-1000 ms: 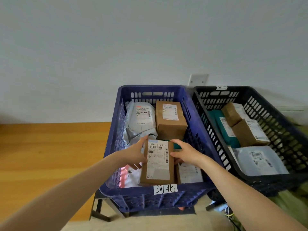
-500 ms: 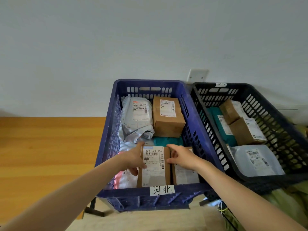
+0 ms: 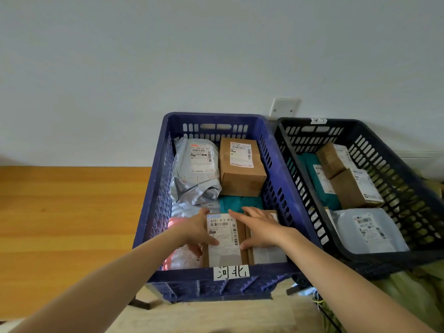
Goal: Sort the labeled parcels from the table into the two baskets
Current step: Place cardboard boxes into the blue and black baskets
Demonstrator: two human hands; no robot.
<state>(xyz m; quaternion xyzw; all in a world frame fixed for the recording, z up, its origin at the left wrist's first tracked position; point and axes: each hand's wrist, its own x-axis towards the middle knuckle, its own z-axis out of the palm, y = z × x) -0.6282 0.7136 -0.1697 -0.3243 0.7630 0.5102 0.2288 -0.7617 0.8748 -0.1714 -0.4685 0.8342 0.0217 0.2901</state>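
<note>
Within the blue basket, at its near left, the left hand is seen gripping the left edge of a brown parcel, with the thumb laid across the label and the fingers curled beneath. The parcel is lodged against the basket's near wall, label upward. At the basket's near right, the right hand is laid on the parcel's right side, fingers straight and spread. A black basket, parcels inside, is stationed just right of the blue basket.
</note>
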